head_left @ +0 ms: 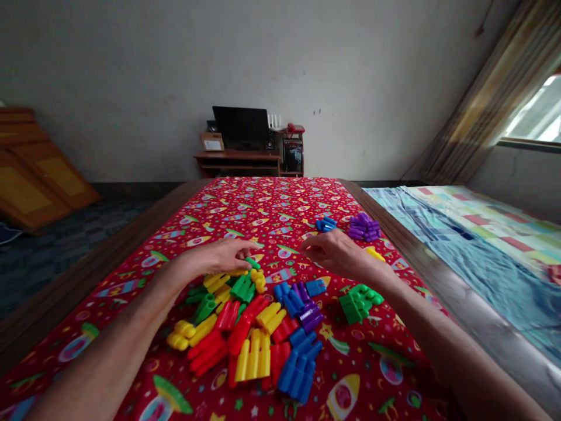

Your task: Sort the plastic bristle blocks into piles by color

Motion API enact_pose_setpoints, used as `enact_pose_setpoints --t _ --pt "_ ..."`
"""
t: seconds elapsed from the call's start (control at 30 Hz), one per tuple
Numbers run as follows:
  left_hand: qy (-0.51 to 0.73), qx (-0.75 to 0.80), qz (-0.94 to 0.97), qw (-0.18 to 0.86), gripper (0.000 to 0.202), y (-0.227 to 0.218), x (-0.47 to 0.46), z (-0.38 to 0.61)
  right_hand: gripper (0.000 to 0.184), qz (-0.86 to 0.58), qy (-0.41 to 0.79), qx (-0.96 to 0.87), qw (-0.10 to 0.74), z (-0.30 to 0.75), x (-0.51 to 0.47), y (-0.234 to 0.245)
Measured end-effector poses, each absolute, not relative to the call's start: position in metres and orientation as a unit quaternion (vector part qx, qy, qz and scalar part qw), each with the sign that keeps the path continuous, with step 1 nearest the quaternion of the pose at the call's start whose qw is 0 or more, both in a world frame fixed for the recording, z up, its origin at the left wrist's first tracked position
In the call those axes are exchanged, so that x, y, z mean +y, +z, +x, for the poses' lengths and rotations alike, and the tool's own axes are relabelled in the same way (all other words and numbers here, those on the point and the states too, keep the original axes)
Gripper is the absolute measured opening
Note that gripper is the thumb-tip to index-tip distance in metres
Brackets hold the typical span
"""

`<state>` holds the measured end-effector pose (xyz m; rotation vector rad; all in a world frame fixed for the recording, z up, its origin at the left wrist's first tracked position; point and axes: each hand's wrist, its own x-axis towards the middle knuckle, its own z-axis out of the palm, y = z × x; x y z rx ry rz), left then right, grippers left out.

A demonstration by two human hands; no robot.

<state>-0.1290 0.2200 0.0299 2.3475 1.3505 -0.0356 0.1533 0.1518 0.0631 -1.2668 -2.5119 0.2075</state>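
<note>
A heap of plastic building blocks (254,327) in red, yellow, green, blue and purple lies on the red patterned cloth (263,204) in front of me. My left hand (219,256) hovers over the heap's far edge, fingers curled, thumb and fingertips pinching a small green block (252,263). My right hand (335,251) is held palm-down just right of it, fingers loosely curled toward the left hand; I cannot see anything in it. A joined group of green blocks (357,301) lies under my right wrist, with a yellow block (374,253) beside it.
Farther back on the cloth sit a small blue cluster (325,224) and a purple cluster (364,227). The table's wooden edge (394,228) runs along the right; a bed with a blue-patterned sheet (473,245) lies beyond. A desk with a monitor (241,126) stands against the far wall.
</note>
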Motion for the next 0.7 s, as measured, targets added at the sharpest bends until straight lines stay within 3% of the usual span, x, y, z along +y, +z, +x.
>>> enact_pose_setpoints --t 0.1,0.2,0.27,0.5,0.7 --pt "-0.043 0.493 0.848 0.192 0.053 0.027 0.218 -0.125 0.019 -0.41 0.108 -0.903 0.071 0.151 0.146 0.054" --pt "-0.027 0.472 0.874 0.11 0.044 0.02 0.214 -0.114 0.038 -0.352 0.128 -0.927 0.009 0.151 0.145 0.039" --pt "-0.008 0.451 0.888 0.09 0.036 0.017 0.212 -0.105 0.045 -0.332 0.134 -0.934 0.001 0.15 0.147 0.028" --pt "0.108 0.396 0.911 0.042 0.025 0.028 0.198 -0.091 0.035 -0.33 0.141 -0.933 0.016 0.143 0.147 0.029" --pt "0.007 0.348 0.929 0.128 0.027 0.034 0.171 -0.076 0.034 -0.29 0.172 -0.941 0.018 0.136 0.138 0.034"
